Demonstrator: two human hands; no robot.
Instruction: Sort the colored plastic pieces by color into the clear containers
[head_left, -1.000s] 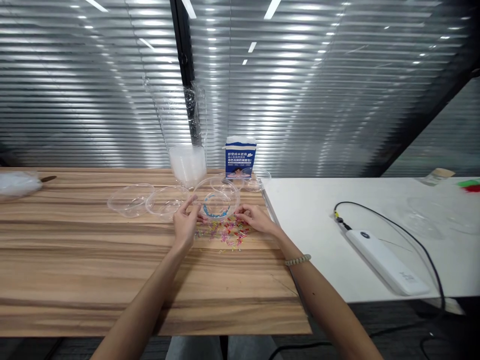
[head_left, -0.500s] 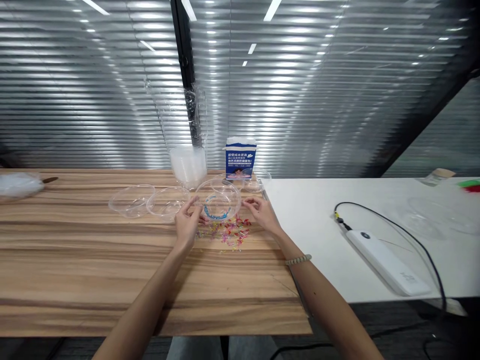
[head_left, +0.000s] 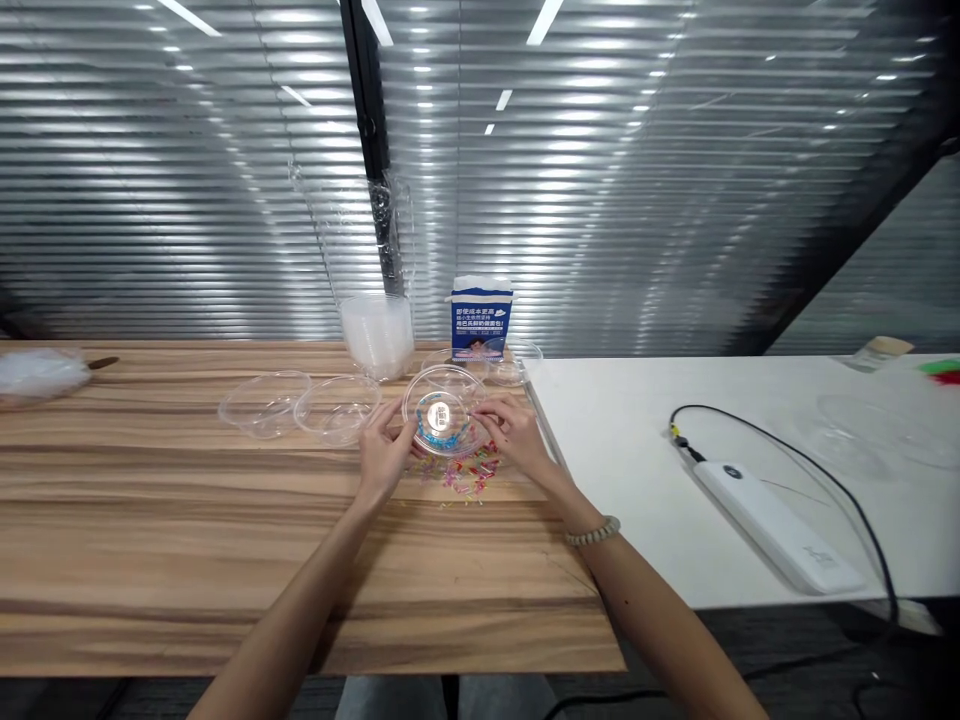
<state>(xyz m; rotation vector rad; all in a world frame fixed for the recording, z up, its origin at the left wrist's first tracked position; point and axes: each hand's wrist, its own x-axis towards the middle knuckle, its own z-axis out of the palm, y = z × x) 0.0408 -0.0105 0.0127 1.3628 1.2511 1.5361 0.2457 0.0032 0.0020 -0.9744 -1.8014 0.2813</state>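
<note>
My left hand [head_left: 384, 450] grips the left rim of a clear plastic bowl [head_left: 466, 387], which is tilted towards me. Blue beads [head_left: 441, 440] lie in a curve along its lower inside. At the bowl's right side is my right hand [head_left: 512, 430], thumb and fingertips pinched together over the rim. Whatever sits in that pinch is too small to make out. Below the bowl, many small mixed-colour beads [head_left: 469, 475], mostly pink, red and yellow, are scattered on the wooden table [head_left: 187, 540].
Several other clear bowls stand close by, including one to the left [head_left: 262, 405]. Behind are a stack of clear bowls [head_left: 377, 335] in a plastic bag and a blue carton [head_left: 480, 322]. A white power bank [head_left: 776, 525] with a black cable lies on the white table [head_left: 622, 450].
The bowl has shifted slightly right and tipped further towards me. My right hand has come left, from beside the rim to over it. My left hand has followed the bowl.
</note>
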